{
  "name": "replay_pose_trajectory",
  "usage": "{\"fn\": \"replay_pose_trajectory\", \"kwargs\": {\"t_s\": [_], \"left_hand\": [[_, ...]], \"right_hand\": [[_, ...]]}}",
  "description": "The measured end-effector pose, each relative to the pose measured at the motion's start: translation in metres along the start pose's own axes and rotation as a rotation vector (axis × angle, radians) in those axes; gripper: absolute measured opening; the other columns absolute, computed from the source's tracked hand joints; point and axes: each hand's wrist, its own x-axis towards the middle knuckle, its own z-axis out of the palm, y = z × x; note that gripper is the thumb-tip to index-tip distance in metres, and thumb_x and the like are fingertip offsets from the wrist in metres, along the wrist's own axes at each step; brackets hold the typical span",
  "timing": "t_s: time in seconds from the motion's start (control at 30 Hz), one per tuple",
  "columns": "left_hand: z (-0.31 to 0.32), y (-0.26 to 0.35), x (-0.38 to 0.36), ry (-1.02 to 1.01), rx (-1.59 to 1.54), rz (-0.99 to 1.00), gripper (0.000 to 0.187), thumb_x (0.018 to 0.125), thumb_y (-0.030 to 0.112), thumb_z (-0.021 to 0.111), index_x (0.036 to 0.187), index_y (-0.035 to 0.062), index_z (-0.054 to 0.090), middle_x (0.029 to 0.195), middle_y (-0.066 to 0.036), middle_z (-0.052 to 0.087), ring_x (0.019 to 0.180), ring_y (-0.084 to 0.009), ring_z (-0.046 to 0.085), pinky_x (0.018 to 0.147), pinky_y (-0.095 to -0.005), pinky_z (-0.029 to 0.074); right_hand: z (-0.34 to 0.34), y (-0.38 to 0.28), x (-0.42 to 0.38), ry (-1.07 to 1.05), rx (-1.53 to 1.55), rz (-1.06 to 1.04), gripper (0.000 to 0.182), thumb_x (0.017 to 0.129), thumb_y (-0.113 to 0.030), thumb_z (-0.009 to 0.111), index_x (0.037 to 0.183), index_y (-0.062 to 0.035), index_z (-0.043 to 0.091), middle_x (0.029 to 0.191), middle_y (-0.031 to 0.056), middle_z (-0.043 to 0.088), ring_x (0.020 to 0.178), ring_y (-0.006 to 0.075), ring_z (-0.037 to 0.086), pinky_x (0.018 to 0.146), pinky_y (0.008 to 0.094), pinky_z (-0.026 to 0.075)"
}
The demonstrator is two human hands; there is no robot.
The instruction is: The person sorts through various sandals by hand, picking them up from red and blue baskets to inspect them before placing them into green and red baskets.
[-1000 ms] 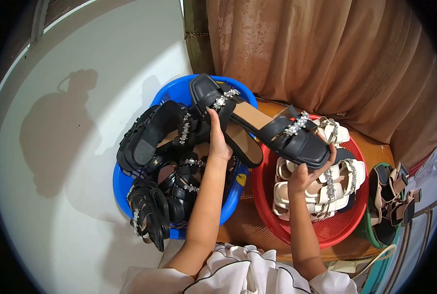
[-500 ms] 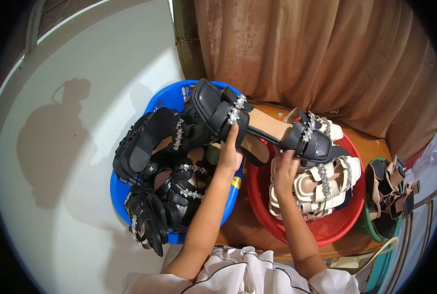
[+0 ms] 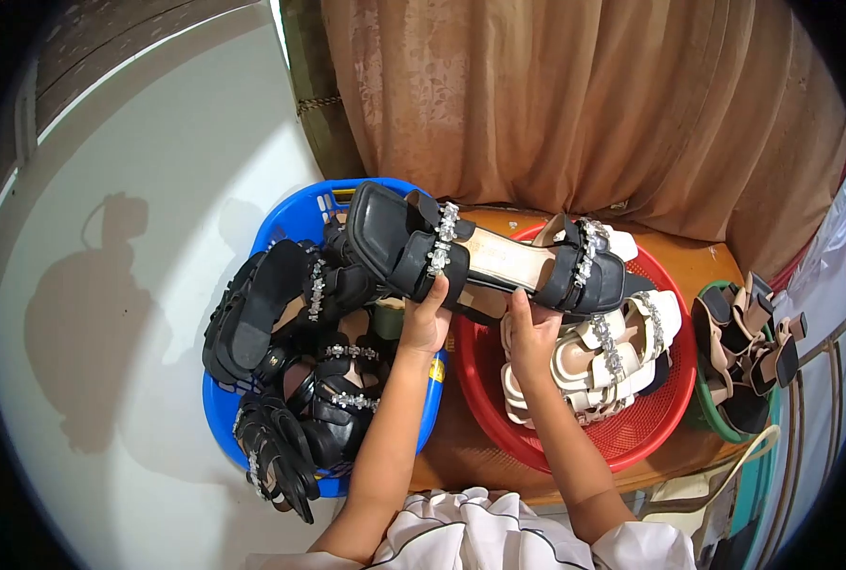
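Note:
A pair of black square-toed sandals (image 3: 382, 228) with jewelled straps is held up above the baskets, overlapping, their toes facing opposite ways. My left hand (image 3: 428, 321) grips the left part of the pair, thumb beside the jewelled strap. Around the right part, my right hand (image 3: 535, 340) is closed with its thumb against the near edge; its other fingers are partly hidden underneath. Below and left, a blue basket (image 3: 216, 404) holds several more black jewelled sandals (image 3: 262, 313). Under my right hand, a red basket (image 3: 675, 413) holds cream jewelled sandals (image 3: 584, 366).
A green basket (image 3: 774, 408) with beige-and-black heeled shoes (image 3: 741, 332) stands at the far right. The baskets rest around a brown wooden table (image 3: 451, 451). A brown curtain (image 3: 556, 104) hangs behind it, and a white wall (image 3: 148, 313) is on the left.
My hands have drawn closer together, and the two sandals overlap more. My right thumb has come up to the edge of the pair. The camera view has shifted slightly.

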Motion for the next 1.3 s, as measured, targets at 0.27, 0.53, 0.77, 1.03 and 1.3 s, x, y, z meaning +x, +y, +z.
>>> {"fn": "replay_pose_trajectory", "kwargs": {"t_s": [0.27, 0.53, 0.77, 1.03, 1.3], "left_hand": [[0.004, 0.005, -0.001, -0.015, -0.040, 0.019, 0.046, 0.075, 0.018, 0.065, 0.115, 0.0072, 0.044, 0.111, -0.003, 0.049, 0.105, -0.0186, 0.046, 0.093, -0.0351, 0.033], [0.005, 0.007, -0.002, -0.009, -0.032, 0.056, 0.045, 0.075, 0.015, 0.065, 0.115, 0.0087, 0.045, 0.111, -0.003, 0.049, 0.105, -0.0181, 0.045, 0.093, -0.0355, 0.034], [0.004, 0.010, -0.003, 0.033, -0.034, 0.063, 0.048, 0.073, 0.019, 0.067, 0.115, 0.0092, 0.044, 0.110, -0.003, 0.049, 0.103, -0.0177, 0.047, 0.090, -0.0343, 0.037], [0.007, 0.012, -0.004, 0.034, -0.019, 0.062, 0.052, 0.072, 0.025, 0.068, 0.115, 0.0086, 0.043, 0.110, -0.003, 0.049, 0.102, -0.0181, 0.048, 0.088, -0.0344, 0.039], [0.000, 0.015, 0.002, 0.106, -0.008, 0.110, 0.052, 0.071, 0.023, 0.069, 0.115, 0.0081, 0.044, 0.109, -0.003, 0.050, 0.102, -0.0172, 0.048, 0.089, -0.0331, 0.038]], "right_hand": [[0.005, -0.008, -0.003, 0.036, -0.065, 0.027, 0.025, 0.080, -0.009, 0.058, 0.101, 0.0031, 0.050, 0.098, 0.0078, 0.055, 0.089, 0.0122, 0.051, 0.080, 0.0247, 0.038], [0.008, -0.002, -0.007, 0.041, -0.150, -0.106, 0.027, 0.082, -0.010, 0.057, 0.103, -0.0006, 0.044, 0.089, 0.0040, 0.053, 0.075, 0.0088, 0.049, 0.063, 0.0217, 0.040], [0.000, 0.012, -0.013, 0.013, -0.166, -0.083, 0.010, 0.082, -0.011, 0.057, 0.079, -0.0039, 0.051, 0.060, -0.0054, 0.046, 0.044, 0.0005, 0.033, 0.039, 0.0177, 0.020], [0.004, 0.015, -0.019, 0.058, -0.175, -0.125, 0.012, 0.083, -0.009, 0.055, 0.088, -0.0010, 0.049, 0.072, 0.0011, 0.053, 0.056, 0.0048, 0.045, 0.049, 0.0181, 0.032], [0.011, 0.002, -0.030, -0.109, -0.215, -0.118, 0.026, 0.089, -0.018, 0.043, 0.104, 0.0034, 0.042, 0.090, 0.0112, 0.058, 0.085, 0.0166, 0.055, 0.080, 0.0278, 0.041]]}}
